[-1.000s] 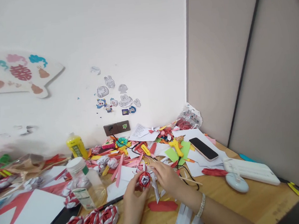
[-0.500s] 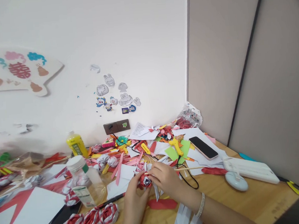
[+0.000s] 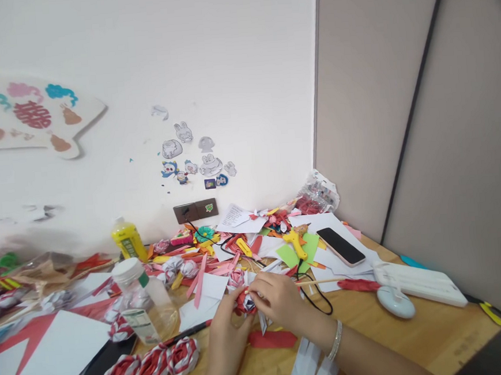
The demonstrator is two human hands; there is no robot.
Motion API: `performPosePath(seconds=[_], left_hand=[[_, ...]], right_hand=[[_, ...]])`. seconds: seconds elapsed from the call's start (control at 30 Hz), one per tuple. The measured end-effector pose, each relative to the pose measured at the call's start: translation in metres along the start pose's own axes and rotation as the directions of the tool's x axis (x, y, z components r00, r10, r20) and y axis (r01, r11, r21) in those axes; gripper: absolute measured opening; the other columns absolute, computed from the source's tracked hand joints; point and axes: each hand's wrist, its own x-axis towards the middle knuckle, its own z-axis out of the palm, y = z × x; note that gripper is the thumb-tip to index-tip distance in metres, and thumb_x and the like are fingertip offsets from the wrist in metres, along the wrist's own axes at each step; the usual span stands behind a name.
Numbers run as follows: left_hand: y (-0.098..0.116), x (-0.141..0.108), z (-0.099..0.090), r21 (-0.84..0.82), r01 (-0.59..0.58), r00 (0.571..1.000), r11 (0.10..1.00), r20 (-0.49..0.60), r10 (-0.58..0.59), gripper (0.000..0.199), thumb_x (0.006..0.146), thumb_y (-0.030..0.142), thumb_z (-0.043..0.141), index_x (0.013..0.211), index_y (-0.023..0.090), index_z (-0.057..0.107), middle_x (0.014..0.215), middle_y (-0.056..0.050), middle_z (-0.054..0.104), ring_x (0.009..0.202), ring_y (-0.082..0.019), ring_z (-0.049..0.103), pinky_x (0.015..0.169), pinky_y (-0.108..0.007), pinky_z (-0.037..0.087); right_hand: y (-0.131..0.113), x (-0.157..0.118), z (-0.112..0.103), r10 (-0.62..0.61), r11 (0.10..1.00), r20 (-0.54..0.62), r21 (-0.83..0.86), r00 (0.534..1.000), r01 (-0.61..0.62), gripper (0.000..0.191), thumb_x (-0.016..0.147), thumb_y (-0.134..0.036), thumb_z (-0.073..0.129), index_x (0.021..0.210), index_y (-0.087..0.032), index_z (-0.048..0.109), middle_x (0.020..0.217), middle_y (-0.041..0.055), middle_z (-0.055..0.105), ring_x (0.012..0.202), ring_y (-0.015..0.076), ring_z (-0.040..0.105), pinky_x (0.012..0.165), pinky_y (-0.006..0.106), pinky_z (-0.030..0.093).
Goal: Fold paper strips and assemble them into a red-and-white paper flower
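Near the centre of the desk, my left hand (image 3: 227, 331) is closed around the left and lower side of a small red and white paper flower (image 3: 245, 302). My right hand (image 3: 276, 298) pinches a thin wooden stick (image 3: 316, 282) against that flower; the stick points out to the right. Both hands nearly touch, and their fingers cover part of the flower. A red paper piece (image 3: 272, 340) lies just below them. Three twisted red and white paper rosettes (image 3: 152, 368) sit in a row at the lower left.
A clear jar (image 3: 133, 300) and a yellow bottle (image 3: 128, 239) stand at left. Behind the hands lie paper scraps and a yellow glue gun (image 3: 296, 244) with a black cable. To the right are a phone (image 3: 341, 246), a mouse (image 3: 396, 302) and a white keyboard (image 3: 423, 282).
My right fingers have shifted slightly at the flower, and the stick's tip has moved a little to the right with them. My left hand holds almost the same place.
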Motion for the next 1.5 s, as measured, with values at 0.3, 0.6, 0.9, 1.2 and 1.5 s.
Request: performPosePath(seconds=[0.3, 0.6, 0.9, 1.2, 1.5], left_hand=[[-0.007, -0.001, 0.002, 0.009, -0.013, 1.000, 1.000, 0.013, 0.013, 0.037, 0.070, 0.025, 0.058, 0.107, 0.021, 0.055, 0.100, -0.006, 0.065, 0.092, -0.023, 0.060, 0.081, -0.037, 0.048], [-0.006, -0.002, 0.000, 0.037, -0.043, 0.999, 0.998, 0.013, 0.043, 0.036, 0.070, 0.022, 0.058, 0.106, 0.020, 0.055, 0.099, -0.006, 0.065, 0.091, -0.022, 0.060, 0.081, -0.036, 0.048], [-0.003, -0.002, 0.000, 0.053, -0.060, 0.997, 0.997, 0.049, 0.058, 0.035, 0.071, 0.020, 0.056, 0.105, 0.021, 0.055, 0.098, -0.004, 0.064, 0.090, -0.021, 0.060, 0.079, -0.036, 0.048], [-0.003, -0.002, -0.001, 0.086, -0.081, 0.995, 0.993, 0.061, 0.076, 0.037, 0.071, 0.019, 0.056, 0.108, 0.021, 0.053, 0.102, -0.006, 0.063, 0.094, -0.022, 0.059, 0.082, -0.038, 0.047], [-0.006, -0.003, -0.001, 0.118, -0.139, 0.990, 0.983, 0.034, 0.135, 0.036, 0.073, 0.021, 0.056, 0.109, 0.020, 0.052, 0.099, -0.006, 0.062, 0.092, -0.021, 0.059, 0.081, -0.036, 0.048]], right_hand=[[0.005, -0.003, 0.002, -0.112, 0.967, 0.087, -0.221, 0.990, 0.129, 0.020, 0.090, -0.020, 0.038, 0.081, -0.019, 0.056, 0.070, 0.0021, 0.055, 0.062, 0.0142, 0.049, 0.051, 0.026, 0.030], [0.005, 0.002, 0.001, -0.075, 0.985, 0.055, -0.151, 0.996, 0.082, 0.020, 0.090, -0.023, 0.039, 0.076, -0.017, 0.053, 0.070, 0.0003, 0.055, 0.063, 0.0122, 0.051, 0.053, 0.025, 0.031], [0.012, 0.001, 0.003, -0.069, 0.961, 0.231, -0.247, 0.971, 0.127, 0.014, 0.091, -0.023, 0.041, 0.082, -0.017, 0.051, 0.072, 0.0002, 0.059, 0.059, 0.0123, 0.054, 0.049, 0.024, 0.031], [0.012, -0.001, 0.002, -0.066, 0.946, 0.279, -0.289, 0.958, 0.149, 0.006, 0.089, -0.017, 0.043, 0.086, -0.019, 0.048, 0.071, -0.0004, 0.059, 0.059, 0.0139, 0.056, 0.048, 0.023, 0.033], [0.008, 0.001, -0.002, -0.071, 0.967, 0.070, -0.239, 0.995, 0.086, 0.015, 0.089, -0.029, 0.042, 0.085, -0.018, 0.052, 0.070, 0.0014, 0.059, 0.063, 0.0155, 0.056, 0.055, 0.025, 0.035]])
